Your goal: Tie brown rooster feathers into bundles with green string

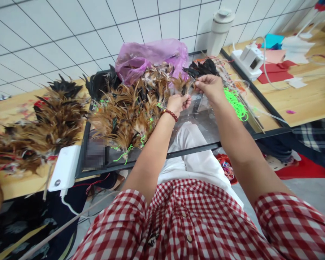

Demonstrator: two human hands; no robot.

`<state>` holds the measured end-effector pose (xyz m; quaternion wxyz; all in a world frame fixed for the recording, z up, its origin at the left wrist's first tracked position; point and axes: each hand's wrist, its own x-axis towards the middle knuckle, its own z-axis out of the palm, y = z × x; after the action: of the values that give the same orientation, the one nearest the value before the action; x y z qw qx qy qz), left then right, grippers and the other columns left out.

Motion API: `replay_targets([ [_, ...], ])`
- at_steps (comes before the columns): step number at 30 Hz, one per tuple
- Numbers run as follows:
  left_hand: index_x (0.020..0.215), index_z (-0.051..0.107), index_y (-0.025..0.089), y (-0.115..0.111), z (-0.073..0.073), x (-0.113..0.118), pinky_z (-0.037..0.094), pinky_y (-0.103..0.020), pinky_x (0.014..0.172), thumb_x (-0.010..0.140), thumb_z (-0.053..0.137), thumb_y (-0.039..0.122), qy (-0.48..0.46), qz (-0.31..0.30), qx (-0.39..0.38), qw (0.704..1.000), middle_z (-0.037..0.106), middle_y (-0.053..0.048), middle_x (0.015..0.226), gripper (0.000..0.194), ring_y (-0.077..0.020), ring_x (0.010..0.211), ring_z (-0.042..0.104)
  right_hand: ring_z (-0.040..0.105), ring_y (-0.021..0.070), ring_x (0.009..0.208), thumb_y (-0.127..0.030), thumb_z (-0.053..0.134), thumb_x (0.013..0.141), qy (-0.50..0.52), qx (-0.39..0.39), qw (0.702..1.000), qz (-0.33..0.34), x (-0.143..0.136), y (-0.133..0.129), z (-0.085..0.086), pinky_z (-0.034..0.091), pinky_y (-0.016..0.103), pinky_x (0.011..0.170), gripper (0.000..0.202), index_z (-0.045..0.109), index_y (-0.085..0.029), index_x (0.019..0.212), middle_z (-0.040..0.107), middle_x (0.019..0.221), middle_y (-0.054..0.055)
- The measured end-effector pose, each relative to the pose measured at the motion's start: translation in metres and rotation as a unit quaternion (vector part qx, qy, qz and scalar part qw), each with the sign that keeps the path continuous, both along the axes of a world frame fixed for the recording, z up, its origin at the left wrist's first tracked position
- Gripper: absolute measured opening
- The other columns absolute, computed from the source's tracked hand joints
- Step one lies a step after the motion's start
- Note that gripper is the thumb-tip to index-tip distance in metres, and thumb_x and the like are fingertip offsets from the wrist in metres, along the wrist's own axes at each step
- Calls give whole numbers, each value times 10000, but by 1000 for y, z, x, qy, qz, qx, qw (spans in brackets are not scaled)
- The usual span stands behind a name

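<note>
A small brown feather bunch (182,86) stands up from the closed fingers of my left hand (179,103), which has a red bead bracelet (171,115) at its wrist. Just to the right, my right hand (211,87) is closed in a pinch beside the bunch. What lies between its fingertips is too small to make out. Both hands hover over a glass-topped tray with a black rim (192,148). A big heap of brown feather bunches (132,108), some tied with green string, fills the tray's left half. Behind my right hand are black feathers (202,68).
A purple plastic bag (154,54) and a white tumbler (220,32) stand at the back. Green string (236,104) lies right of my right forearm. More feather bunches (51,126) and a white power bank (65,168) are at left; a power strip (245,65) sits right.
</note>
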<state>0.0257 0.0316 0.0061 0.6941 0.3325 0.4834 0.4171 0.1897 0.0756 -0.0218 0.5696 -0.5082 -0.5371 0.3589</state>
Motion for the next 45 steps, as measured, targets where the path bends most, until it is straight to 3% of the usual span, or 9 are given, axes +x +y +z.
replay_targets([
  [4, 719, 616, 136, 5, -2, 1, 462, -134, 595, 918, 736, 142, -34, 43, 6, 998, 619, 38, 578, 232, -14, 504, 544, 637, 137, 743, -155, 821, 761, -3, -21, 1000, -2, 0, 0, -1, 546, 297, 696, 171, 697, -193, 873, 675, 787, 6],
  [9, 714, 629, 135, 6, -2, 2, 481, -149, 645, 932, 716, 144, -33, 57, 16, 998, 625, 32, 606, 235, -21, 536, 562, 522, 94, 570, -318, 863, 772, 12, -108, 992, 61, -5, -6, 1, 419, 236, 500, 191, 718, -199, 808, 629, 669, -8],
  [12, 722, 642, 132, 4, -2, 2, 495, -160, 672, 924, 732, 163, -34, 43, 20, 998, 635, 26, 618, 223, -30, 555, 575, 490, 86, 525, -340, 901, 725, 19, -126, 988, 82, -9, -11, 6, 398, 242, 484, 251, 696, -196, 738, 603, 616, -18],
  [17, 720, 605, 139, 3, 0, 2, 478, -155, 642, 982, 639, 136, -53, 57, 8, 997, 628, 34, 605, 264, -24, 525, 559, 435, 73, 505, -319, 871, 715, 43, -105, 993, 43, -12, -15, 15, 379, 243, 491, 295, 604, -209, 657, 538, 582, -41],
  [20, 729, 608, 144, 5, 0, 0, 508, -159, 680, 959, 686, 159, -51, 83, -25, 995, 640, 29, 615, 243, -30, 540, 589, 418, 75, 514, -327, 852, 723, 48, -86, 994, 44, -14, -16, 18, 354, 238, 491, 286, 598, -212, 655, 526, 582, -40],
  [27, 838, 676, 150, 4, -3, -2, 576, -179, 780, 925, 753, 250, -44, 46, -33, 997, 733, -23, 690, 153, -83, 697, 722, 491, 126, 675, -352, 841, 767, -56, 6, 998, 25, -22, -16, 13, 450, 292, 704, 298, 595, -216, 667, 524, 664, -25],
  [36, 708, 585, 145, -1, 0, 3, 488, -146, 602, 940, 715, 161, -12, 3, 2, 1000, 616, 36, 557, 266, -26, 490, 559, 494, 144, 702, -386, 780, 794, -88, 19, 995, 34, -30, -12, 4, 460, 305, 715, 298, 561, -233, 661, 541, 684, -16],
  [41, 794, 639, 161, 10, -3, -2, 490, -147, 607, 918, 764, 265, -7, 107, 6, 994, 582, 58, 562, 205, -29, 499, 556, 576, 167, 738, -256, 827, 701, -182, 17, 983, 33, -11, -7, 0, 486, 338, 788, 140, 717, -217, 779, 650, 738, -2],
  [45, 860, 659, 170, 17, -7, -7, 529, -146, 649, 888, 801, 319, -14, 153, 10, 988, 607, 59, 596, 208, -31, 537, 596, 620, 203, 799, -184, 884, 573, -312, 7, 944, 108, 1, -5, -10, 478, 351, 850, 206, 773, -215, 743, 678, 751, 8],
])
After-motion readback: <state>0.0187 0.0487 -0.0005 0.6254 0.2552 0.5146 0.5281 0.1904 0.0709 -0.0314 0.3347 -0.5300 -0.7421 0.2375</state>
